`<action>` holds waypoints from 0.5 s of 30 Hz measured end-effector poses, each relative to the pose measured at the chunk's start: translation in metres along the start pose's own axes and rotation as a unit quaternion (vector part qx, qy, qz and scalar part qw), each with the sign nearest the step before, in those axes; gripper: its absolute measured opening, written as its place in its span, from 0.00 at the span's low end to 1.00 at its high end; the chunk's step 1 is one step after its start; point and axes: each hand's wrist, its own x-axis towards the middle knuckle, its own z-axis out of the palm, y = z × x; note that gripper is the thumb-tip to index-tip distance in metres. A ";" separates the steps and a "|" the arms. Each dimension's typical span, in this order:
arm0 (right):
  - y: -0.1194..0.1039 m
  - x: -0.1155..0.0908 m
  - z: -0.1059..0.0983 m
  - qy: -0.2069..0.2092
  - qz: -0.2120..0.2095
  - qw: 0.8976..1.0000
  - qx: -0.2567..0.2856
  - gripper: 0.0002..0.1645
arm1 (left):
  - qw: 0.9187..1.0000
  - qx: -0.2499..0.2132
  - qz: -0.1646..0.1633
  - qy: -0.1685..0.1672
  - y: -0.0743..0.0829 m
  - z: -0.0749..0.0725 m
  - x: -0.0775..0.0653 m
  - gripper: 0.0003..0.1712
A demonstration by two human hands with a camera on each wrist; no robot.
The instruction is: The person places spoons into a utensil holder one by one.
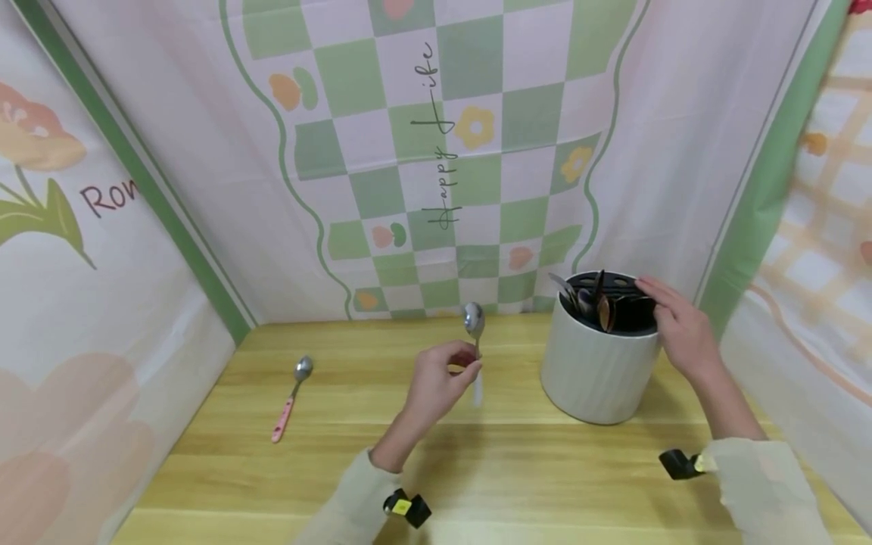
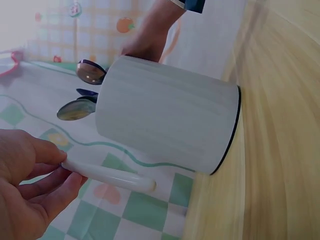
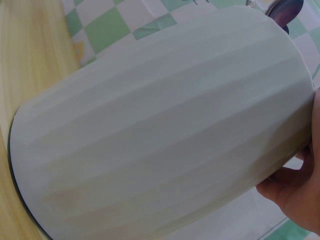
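Observation:
My left hand point(image 1: 439, 382) pinches a metal spoon point(image 1: 474, 321) between thumb and fingers, bowl up and white handle point(image 2: 112, 176) pointing down. It is raised above the table, left of a white ribbed utensil holder point(image 1: 599, 378). My right hand point(image 1: 688, 337) grips that holder at its upper right rim, fingers over the edge. Several utensils stand in its black divided top, among them a brown-toned spoon point(image 1: 606, 312). The holder stands upright on the table. In the right wrist view its ribbed wall fills most of the picture, with my right hand point(image 3: 295, 192) at its rim.
A second spoon point(image 1: 283, 418) with a pink handle lies on the left part of the wooden table point(image 1: 225, 469). Patterned curtains point(image 1: 436, 151) hang behind the table and along both sides, close to its edges.

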 end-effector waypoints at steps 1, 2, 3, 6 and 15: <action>0.000 0.000 0.000 0.000 0.000 1.000 0.000 0.31 | 1.000 -0.001 0.000 -0.001 0.002 0.001 0.001 0.06; 0.000 0.000 0.000 0.000 0.000 1.000 0.000 0.31 | 1.000 -0.001 0.000 -0.001 0.004 0.002 0.002 0.05; 0.001 0.000 0.001 -0.001 0.001 1.000 0.001 0.31 | 1.000 -0.001 0.000 -0.001 0.006 0.003 0.003 0.06; 0.001 0.000 0.001 0.000 0.006 1.000 -0.001 0.31 | 1.000 0.002 0.001 -0.002 0.011 0.006 0.006 0.05; 0.001 0.001 0.001 -0.001 0.014 1.000 -0.005 0.31 | 1.000 -0.006 0.026 -0.002 0.026 0.017 0.021 0.05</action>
